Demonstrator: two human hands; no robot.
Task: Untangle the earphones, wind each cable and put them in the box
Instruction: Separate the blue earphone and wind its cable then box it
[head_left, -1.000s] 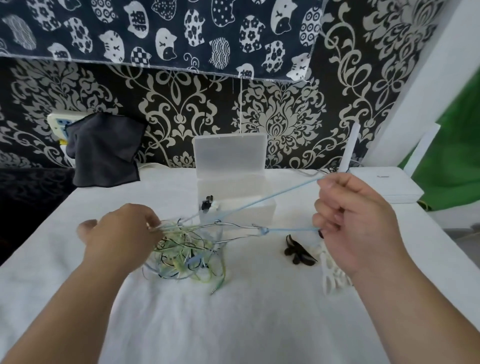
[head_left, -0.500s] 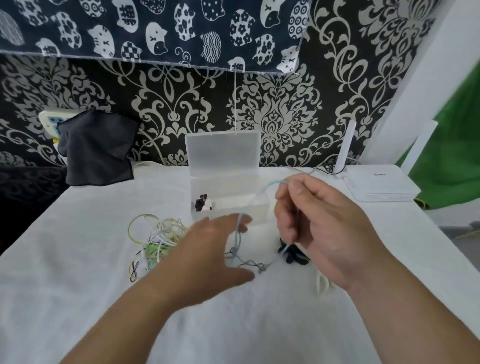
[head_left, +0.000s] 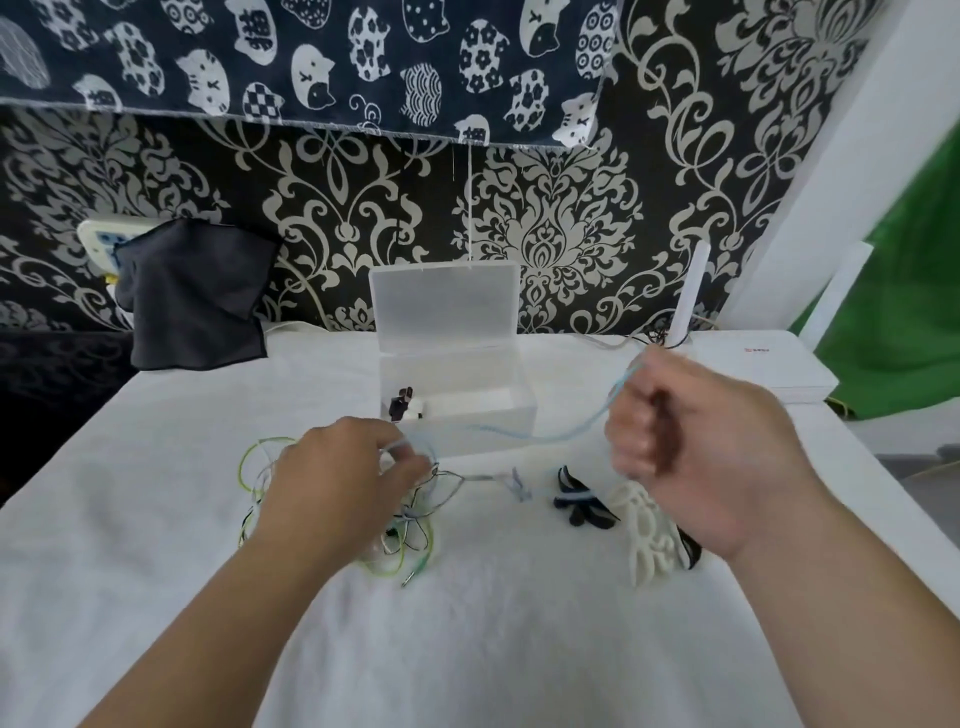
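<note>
Two hands share one pale-blue cable (head_left: 519, 434): the right hand (head_left: 691, 441) is fisted round its upper end, raised above the counter (head_left: 156, 571) front-right of the box, while the left hand (head_left: 343, 483) pinches the other end w/ curled fingertips, right over the tangle of earphones (head_left: 415, 525). Cable sags btwn them, crossing in front of the clear box (head_left: 519, 410). Tangle = green, yellow & dark wires on the white-covered counter, front-left of the box, partly under the left hand. Box is open, lid (head_left: 447, 306) upright at the back; a small black-and-white item (head_left: 404, 408) sits in its left corner. Black wound bundle (head_left: 582, 503) w/ a pale band lies right of the tangle, a white plastic piece (head_left: 647, 530) just beside it, partly under the right wrist. Dark cloth (head_left: 192, 296) back left, white router (head_left: 769, 364) back right.
</note>
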